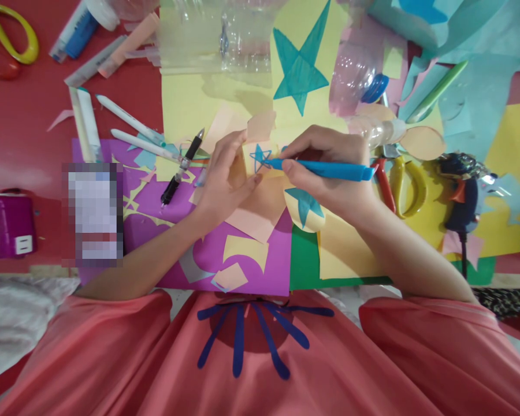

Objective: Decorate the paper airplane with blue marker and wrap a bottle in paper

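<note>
My right hand (329,162) is closed round a blue marker (325,169), its tip on a small pale yellow piece of paper (249,153). A blue star (260,158), partly coloured in, is drawn on that paper. My left hand (227,173) grips the left side of the same piece, thumb below and curled fingers above. Under both hands lie peach paper pieces (260,214). Just below my right hand, a pale cutout with a blue star (304,205) is partly covered. A larger teal star (301,69) is on yellow paper above.
Scissors with red and yellow handles (409,188) lie right of my right hand. A hot glue gun (463,202) is farther right. At left are a black pen (182,167), white pens (130,118) and a blurred-out phone (93,214). Clear plastic bottles (355,75) lie at the back.
</note>
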Available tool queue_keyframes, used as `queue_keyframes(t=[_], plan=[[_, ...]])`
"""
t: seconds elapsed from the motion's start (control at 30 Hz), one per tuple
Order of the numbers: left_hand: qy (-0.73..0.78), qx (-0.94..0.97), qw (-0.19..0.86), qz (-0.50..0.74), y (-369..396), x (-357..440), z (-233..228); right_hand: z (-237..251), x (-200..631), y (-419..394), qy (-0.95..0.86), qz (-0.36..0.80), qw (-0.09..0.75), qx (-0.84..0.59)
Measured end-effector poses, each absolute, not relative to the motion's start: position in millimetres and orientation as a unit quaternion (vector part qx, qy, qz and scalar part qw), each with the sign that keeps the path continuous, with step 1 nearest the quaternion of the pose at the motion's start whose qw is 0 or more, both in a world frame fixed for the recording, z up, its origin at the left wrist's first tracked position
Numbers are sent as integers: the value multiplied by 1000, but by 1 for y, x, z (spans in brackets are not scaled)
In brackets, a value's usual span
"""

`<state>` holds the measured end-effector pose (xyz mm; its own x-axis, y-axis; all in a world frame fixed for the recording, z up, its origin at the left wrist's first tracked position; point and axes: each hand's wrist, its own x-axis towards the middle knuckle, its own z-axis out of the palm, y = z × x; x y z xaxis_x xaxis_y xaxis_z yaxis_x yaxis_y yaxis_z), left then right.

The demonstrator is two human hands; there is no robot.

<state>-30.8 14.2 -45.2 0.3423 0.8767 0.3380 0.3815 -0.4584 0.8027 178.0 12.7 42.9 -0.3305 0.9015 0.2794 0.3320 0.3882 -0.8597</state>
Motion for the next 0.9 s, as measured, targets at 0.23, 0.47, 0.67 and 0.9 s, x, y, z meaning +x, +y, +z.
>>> queue_keyframes(t=[0.23,0.47,0.67,0.9], plan=[[406,767,307,391,15,-31,-45,42,178,12,-719,370,411,-421],[414,755,316,398,14,-31,-47,44,177,11,-710,377,413,-428],[413,756,321,393,14,-31,-44,45,176,11,-712,381,402,-432],[425,752,307,400,14,-30,-48,43,178,11,-721,364,396,-438]])
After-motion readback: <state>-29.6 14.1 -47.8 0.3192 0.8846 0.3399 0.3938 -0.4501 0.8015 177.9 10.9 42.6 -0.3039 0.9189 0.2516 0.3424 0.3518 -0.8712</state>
